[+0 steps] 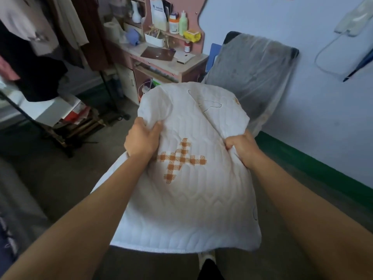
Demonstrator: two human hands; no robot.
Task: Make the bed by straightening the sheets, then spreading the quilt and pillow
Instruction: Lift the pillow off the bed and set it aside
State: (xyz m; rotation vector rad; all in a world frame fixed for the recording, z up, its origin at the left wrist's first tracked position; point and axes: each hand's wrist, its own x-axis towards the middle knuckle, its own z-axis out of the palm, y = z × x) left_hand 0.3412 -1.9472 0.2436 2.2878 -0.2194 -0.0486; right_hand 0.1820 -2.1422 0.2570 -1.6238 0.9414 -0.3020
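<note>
A white quilted pillow (187,195) with an orange checked cross pattern hangs in the air in front of me, above the floor. My left hand (142,139) grips its left side, fingers bunched into the fabric. My right hand (241,147) grips its right side the same way. The pillow's far end rises toward the chair and its near edge droops above my feet. No bed surface or quilt shows clearly; a grey and blue patterned cloth (9,225) lies at the left edge.
A plastic-covered grey chair (252,65) stands against the white wall with a green base stripe. A pink desk (161,57) cluttered with bottles and boxes is behind the pillow. Clothes hang on a rack (30,47) at left. Bare concrete floor (60,178) lies below.
</note>
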